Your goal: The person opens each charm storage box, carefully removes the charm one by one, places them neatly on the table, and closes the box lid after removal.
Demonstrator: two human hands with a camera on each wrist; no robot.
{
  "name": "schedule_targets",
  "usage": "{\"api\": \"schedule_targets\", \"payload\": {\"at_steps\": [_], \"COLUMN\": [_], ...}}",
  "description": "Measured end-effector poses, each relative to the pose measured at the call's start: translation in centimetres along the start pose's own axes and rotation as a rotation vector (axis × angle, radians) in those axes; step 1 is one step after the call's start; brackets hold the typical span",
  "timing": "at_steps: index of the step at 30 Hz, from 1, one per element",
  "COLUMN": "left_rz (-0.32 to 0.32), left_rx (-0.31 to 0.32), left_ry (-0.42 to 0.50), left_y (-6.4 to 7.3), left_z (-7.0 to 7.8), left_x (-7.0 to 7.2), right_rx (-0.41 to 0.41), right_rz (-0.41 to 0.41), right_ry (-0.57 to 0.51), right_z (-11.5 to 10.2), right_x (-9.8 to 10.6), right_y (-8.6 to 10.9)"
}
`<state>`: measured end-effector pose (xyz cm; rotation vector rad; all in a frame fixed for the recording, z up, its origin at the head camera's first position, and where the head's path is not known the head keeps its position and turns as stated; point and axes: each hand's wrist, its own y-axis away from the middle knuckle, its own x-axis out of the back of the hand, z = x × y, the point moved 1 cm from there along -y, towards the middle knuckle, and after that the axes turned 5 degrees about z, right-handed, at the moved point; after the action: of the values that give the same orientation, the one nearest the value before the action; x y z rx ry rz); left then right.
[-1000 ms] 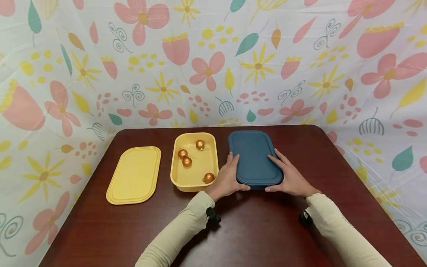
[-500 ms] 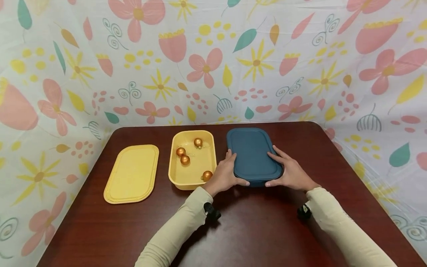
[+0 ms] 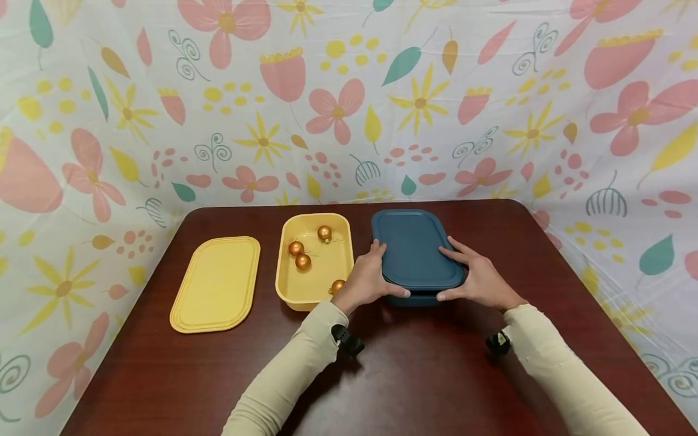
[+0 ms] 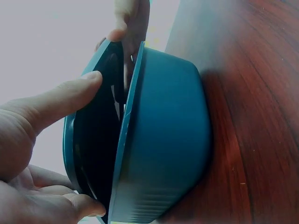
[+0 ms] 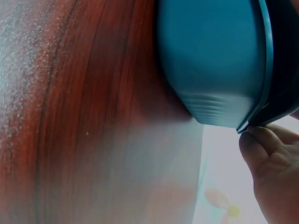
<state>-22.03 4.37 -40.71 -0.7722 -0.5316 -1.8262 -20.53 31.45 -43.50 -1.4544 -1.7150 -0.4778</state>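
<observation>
Wood table [image 3: 425, 375]: left hand [image 3: 364, 280], right hand [image 3: 481, 280] grip blue lid [image 3: 418, 248] by long sides, axis toward far edge, near end raised.

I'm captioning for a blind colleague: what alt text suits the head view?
Left hand and right hand hold a blue lid, near edge raised off a blue box. Leftward, an open yellow box holds four coppery balls; farther left lies a yellow lid.

The left forearm [image 3: 294, 363] and right forearm [image 3: 567, 363] (both in cream sleeves [image 3: 262, 402]) reach forward; the left hand [image 3: 364, 280] and right hand [image 3: 484, 280] face each other, gripping, thumbs [image 3: 396, 291] turned inward, fingers [image 3: 377, 247] pointing ahead.
</observation>
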Motion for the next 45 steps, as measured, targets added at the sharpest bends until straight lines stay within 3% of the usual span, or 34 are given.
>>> {"api": "schedule_targets", "payload": {"at_steps": [7,14,23,29,35,45], "left_rz": [0.007,0.025,0.071,0.159,0.265,0.383], "left_rx": [-0.005,-0.015,-0.070,-0.196,-0.336,-0.466], "left_ry": [-0.008,0.057,0.148,0.267,0.407,0.529], "left_y": [-0.2,-0.1,0.0,0.3,0.4,0.8], "left_z": [0.6,0.4,0.1,0.1,0.3,0.7], "left_x": [0.4,0.5,1.4,1.4,1.6,1.2], "right_rx": [-0.016,-0.032,-0.040,-0.037,0.023,0.031], "right_rz": [-0.010,-0.004,0.047,0.137,0.253,0.376], "right_ry": [-0.010,-0.041,-0.109,-0.167,-0.268,-0.363], "right_z": [-0.2,-0.3,-1.1,-2.1,-3.6,-5.8], "right_x": [0.5,1.0,1.3,2.2,3.5,5.7], "right_y": [0.2,0.3,-0.3,-0.8,-1.3,-0.9]}}
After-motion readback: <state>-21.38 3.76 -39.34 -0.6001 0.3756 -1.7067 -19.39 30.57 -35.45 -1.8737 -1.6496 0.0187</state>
